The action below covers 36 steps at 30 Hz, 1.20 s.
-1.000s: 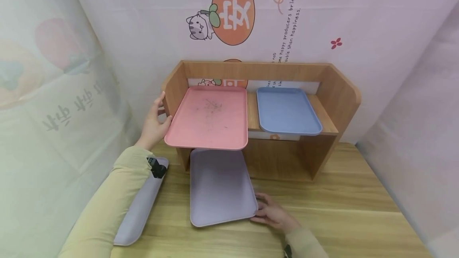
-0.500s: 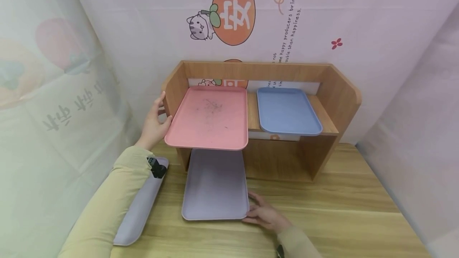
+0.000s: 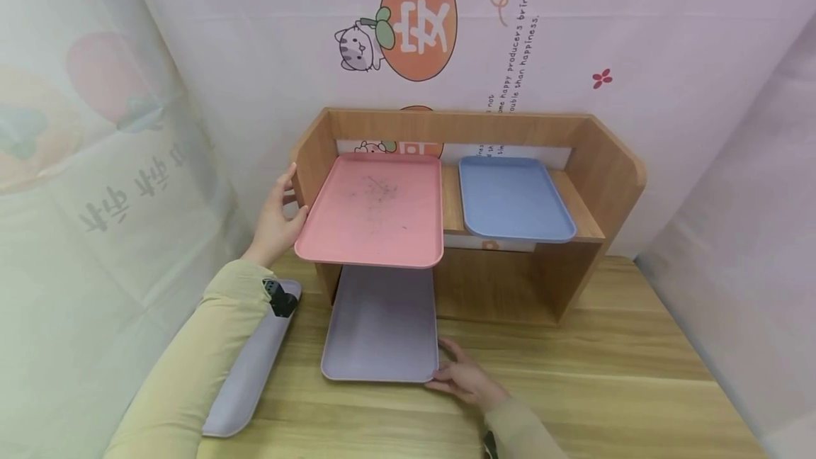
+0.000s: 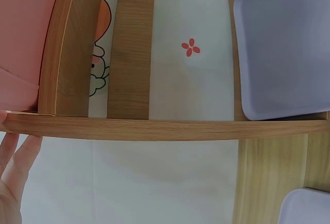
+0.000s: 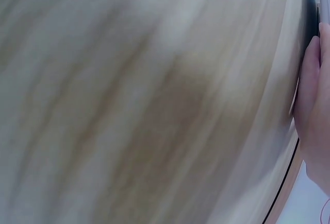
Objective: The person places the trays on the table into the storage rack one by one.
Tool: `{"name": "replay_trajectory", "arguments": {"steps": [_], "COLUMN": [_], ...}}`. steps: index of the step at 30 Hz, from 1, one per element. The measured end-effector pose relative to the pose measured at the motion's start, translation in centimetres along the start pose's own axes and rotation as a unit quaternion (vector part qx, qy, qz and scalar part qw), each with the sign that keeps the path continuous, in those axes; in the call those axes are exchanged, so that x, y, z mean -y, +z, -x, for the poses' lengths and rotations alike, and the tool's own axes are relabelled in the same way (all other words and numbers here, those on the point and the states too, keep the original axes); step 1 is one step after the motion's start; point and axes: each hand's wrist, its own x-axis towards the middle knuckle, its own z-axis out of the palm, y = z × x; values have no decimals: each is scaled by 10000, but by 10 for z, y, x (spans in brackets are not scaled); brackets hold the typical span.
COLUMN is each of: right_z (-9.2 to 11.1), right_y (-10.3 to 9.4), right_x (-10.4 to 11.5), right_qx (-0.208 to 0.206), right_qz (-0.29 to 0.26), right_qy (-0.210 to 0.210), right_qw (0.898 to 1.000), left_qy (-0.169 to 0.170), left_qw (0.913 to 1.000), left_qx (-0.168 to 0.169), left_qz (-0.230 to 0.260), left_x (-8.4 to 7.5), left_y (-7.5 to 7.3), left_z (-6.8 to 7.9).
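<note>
In the head view a lavender tray (image 3: 382,331) lies with its far end inside the lower level of a wooden desk shelf (image 3: 510,127), its near end sticking out over the table. My right hand (image 3: 467,378) holds the tray's near right corner. My left hand (image 3: 273,227) grips the shelf's left side panel, thumb in front and fingers behind; the left wrist view shows fingers against the panel's edge (image 4: 170,130). On the upper level sit a pink tray (image 3: 372,218), overhanging the front, and a smaller blue tray (image 3: 516,200).
Another lavender tray (image 3: 245,381) lies on the wooden table (image 3: 612,374) at the left, partly hidden under my left sleeve (image 3: 204,346). Printed cloth (image 3: 268,34) hangs behind the shelf and on both sides. The right wrist view is mostly blurred tabletop.
The lavender tray has straightened, its near end swinging left, and slid farther into the shelf, my right hand moving left and forward with it. My left hand stays on the side panel.
</note>
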Motion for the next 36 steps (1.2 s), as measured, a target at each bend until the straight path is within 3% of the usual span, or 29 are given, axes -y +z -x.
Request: {"name": "replay_trajectory", "arguments": {"steps": [10, 26, 36], "right_z": [-9, -23, -32], "right_y": [2, 11, 17], "right_x": [0, 5, 2], "right_qx": [-62, -595, -925], "right_qz": [0, -274, -214], "right_qy": [-172, -337, -659], "right_qw": [9998, 9973, 9933], "left_qy": [23, 104, 233], "left_qw": [10000, 9999, 9997], "left_qx": [5, -32, -97], "left_qz": [-27, -8, 17], "left_x": [0, 2, 1], "left_y": [0, 0, 1], "left_z": [1, 1, 1]}}
